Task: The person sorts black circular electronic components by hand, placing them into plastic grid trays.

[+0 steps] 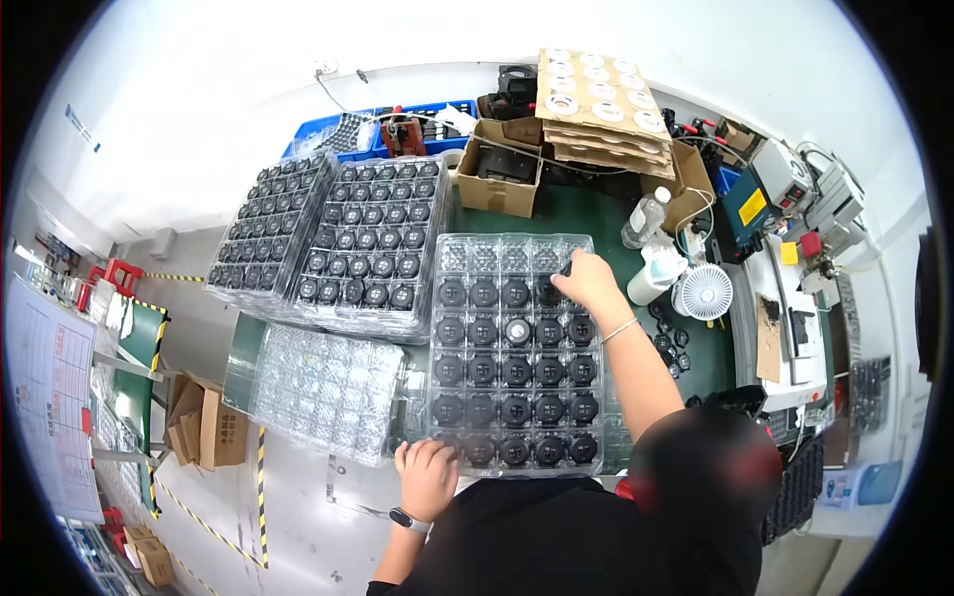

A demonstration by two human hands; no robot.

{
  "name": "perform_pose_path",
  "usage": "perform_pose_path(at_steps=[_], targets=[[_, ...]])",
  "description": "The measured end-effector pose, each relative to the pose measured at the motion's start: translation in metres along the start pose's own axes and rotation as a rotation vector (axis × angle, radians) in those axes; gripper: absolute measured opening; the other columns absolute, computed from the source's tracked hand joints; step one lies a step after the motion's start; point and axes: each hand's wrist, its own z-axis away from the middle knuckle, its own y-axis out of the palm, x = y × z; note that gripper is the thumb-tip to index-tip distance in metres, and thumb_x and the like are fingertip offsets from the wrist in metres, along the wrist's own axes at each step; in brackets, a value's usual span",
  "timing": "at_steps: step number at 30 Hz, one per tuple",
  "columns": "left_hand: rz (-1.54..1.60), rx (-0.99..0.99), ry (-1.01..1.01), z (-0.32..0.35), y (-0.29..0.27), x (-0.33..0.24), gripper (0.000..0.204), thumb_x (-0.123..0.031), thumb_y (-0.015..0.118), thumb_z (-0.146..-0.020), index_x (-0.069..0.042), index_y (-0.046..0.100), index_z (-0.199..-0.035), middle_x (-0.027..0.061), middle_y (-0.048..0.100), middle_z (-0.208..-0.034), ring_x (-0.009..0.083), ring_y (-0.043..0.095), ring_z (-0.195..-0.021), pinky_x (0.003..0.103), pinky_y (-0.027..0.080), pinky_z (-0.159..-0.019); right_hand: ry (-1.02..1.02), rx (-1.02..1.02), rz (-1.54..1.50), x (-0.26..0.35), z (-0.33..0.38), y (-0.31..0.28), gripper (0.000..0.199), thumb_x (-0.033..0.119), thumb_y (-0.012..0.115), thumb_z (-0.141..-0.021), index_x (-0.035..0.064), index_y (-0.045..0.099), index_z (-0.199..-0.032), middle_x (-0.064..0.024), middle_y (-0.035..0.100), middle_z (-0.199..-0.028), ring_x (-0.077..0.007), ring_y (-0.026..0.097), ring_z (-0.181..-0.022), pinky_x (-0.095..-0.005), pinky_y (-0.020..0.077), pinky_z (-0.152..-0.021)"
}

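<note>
A clear plastic tray [516,260] lies on the green table, with round black caps [516,372] filling most of its pockets. The far row's pockets look mostly bare. One cap [517,331] near the middle shows a light grey centre. My right hand [590,282] reaches to the tray's far right corner, fingers closed on a dark round cap [566,269] that they partly cover. By the tray's near left corner rests my left hand [427,479], fingers slightly apart and holding nothing visible; whether it touches the tray I cannot tell.
Stacked trays of black caps [368,238] stand at the far left, nearer me an unfilled clear tray [323,389]. Behind are a cardboard box [499,184] and cardboard sheets bearing white rings [603,89]. To the right are a bottle [646,219], a small fan [704,292] and loose black parts [671,343].
</note>
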Motion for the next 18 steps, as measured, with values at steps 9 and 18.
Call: perform_pose_path(at_steps=[9,18], targets=[[0.046,-0.005,0.037,-0.009,-0.004,0.021,0.026,-0.015,0.071,-0.081,-0.011,0.066,-0.106,0.0065,0.062,-0.112,0.0276,0.054,-0.117,0.052,0.03,-0.108,0.04,-0.026,0.215,-0.012,-0.003,0.003,0.048,0.032,0.076,-0.076,-0.0059,0.065,-0.102,-0.0242,0.071,-0.095,-0.0379,0.07,-0.094,-0.0439,0.0566,-0.085],[0.027,-0.021,-0.021,0.004,-0.008,0.027,0.025,-0.014,0.071,-0.081,-0.01,0.066,-0.105,0.0067,0.062,-0.112,0.0275,0.054,-0.117,0.052,0.029,-0.109,0.055,-0.058,0.254,-0.01,-0.069,-0.003,0.048,0.038,0.073,-0.083,-0.0032,0.067,-0.106,-0.0238,0.072,-0.099,-0.0365,0.07,-0.097,-0.0439,0.0576,-0.086]])
